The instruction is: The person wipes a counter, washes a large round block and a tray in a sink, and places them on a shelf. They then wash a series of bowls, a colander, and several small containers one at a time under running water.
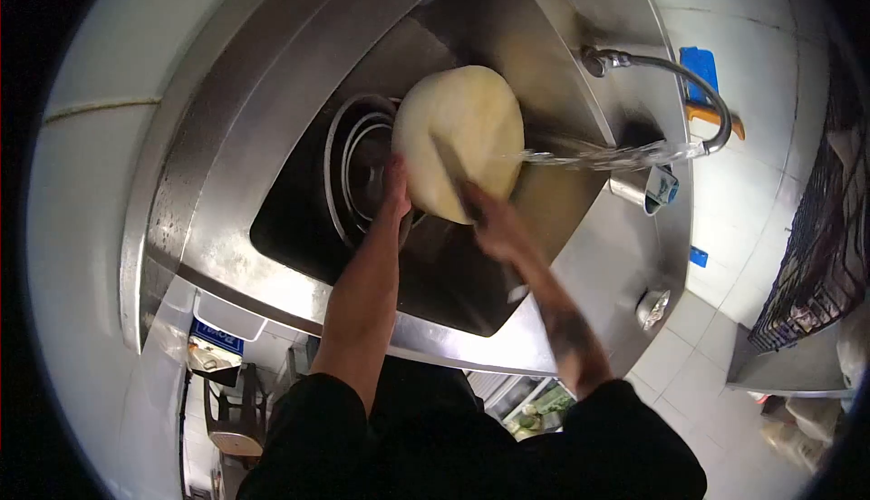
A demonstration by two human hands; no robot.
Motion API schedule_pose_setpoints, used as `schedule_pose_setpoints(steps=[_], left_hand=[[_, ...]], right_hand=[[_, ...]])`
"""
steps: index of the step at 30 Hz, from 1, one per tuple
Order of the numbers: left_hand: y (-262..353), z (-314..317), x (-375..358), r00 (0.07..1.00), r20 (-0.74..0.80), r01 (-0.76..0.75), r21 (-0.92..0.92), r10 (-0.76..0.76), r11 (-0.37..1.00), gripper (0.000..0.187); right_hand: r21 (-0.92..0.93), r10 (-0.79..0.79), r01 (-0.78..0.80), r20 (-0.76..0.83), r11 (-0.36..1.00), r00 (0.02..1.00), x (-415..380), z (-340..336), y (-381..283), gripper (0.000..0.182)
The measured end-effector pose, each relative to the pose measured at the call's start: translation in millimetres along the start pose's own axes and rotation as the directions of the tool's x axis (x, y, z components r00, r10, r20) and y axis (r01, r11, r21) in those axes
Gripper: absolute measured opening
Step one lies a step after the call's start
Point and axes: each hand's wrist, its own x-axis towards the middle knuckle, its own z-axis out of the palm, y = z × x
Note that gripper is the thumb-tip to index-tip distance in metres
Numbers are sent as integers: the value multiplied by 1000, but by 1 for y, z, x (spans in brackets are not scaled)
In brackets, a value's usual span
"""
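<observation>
Gleaming steel sink [272, 192] under running tap [671, 69], tiled walls; left hand [396, 194] grip holding pale board [460, 137].

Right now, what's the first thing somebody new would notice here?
Probably the big round pale board held up over the middle of the metal sink, with the left hand at its lower edge and the right hand, blurred, across its face. Next, water pours from the curved tap on the right onto the board.
</observation>
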Motion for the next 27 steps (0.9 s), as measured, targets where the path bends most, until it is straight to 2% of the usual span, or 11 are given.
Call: schedule_pose_setpoints(steps=[3,6,7,8,10,14,16,21,24,25,27], left_hand=[[7,2,-1,999,-31,-7,21,8,1000,68],[13,9,-13,1000,-13,20,38,-19,999,71],[9,4,-6,999,30,11,44,-12,999,58],[9,3,-1,997,78,-2,53,-2,999,46],[15,11,-7,997,40,-63,36,62,997,46],[-15,-12,17,998,1,-60,-54,61,997,53],[-4,-1,12,998,10,-59,-41,59,997,57],[-4,-5,-6,993,78,-94,12,93,995,62],[9,9,-10,994,111,22,-24,-19,999,64],[6,6,-7,995,95,-42,21,40,999,66],[5,6,4,990,97,-103,52,98,993,68]], right_hand=[[-97,-206,190,-210,977,956,-3,33,-10,67],[39,-35,47,-266,998,963,109,-14,5,64],[-95,-12,-9,-216,995,976,155,-42,12,69],[24,138,-136,-126,990,982,174,-61,14,72],[-148,25,-48,-152,988,988,160,-61,17,73],[163,-20,65,-267,984,963,19,2,-1,75],[110,16,-5,-94,994,995,-18,18,-19,74],[103,-18,50,-288,993,957,91,-3,17,66],[292,250,-230,-33,928,968,137,-71,37,64],[65,9,-1,-121,998,993,134,-62,62,64],[284,-6,73,-228,956,974,60,-19,63,58]])
